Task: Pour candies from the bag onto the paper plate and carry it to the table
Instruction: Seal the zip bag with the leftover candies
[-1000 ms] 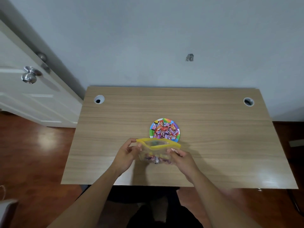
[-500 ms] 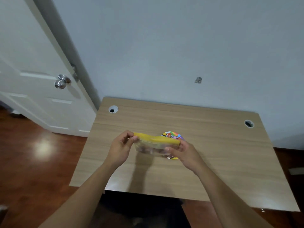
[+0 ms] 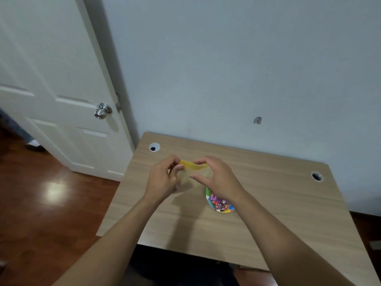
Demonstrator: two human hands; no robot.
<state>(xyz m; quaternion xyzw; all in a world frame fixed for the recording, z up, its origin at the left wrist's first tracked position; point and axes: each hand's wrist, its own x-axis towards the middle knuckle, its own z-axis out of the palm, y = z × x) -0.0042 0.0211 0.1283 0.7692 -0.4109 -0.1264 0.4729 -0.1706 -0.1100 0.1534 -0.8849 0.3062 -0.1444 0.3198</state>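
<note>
A clear plastic bag (image 3: 190,174) with a yellow zip strip is held above the wooden table (image 3: 268,203) by both hands. My left hand (image 3: 162,180) pinches its left end. My right hand (image 3: 218,178) grips the yellow strip and the bag's right side. The bag is blurred, so its contents cannot be made out. A colourful paper plate (image 3: 221,203) heaped with wrapped candies lies on the table just below my right wrist, which hides its upper part.
The table stands against a pale wall, with a cable hole at its back left (image 3: 154,147) and another at the back right (image 3: 316,176). A white door (image 3: 61,96) with a metal knob (image 3: 102,110) stands to the left over a glossy wooden floor (image 3: 41,203).
The view has tilted up and to the left. My hands have drawn closer together on the bag and lifted it, and the plate now shows below my right wrist.
</note>
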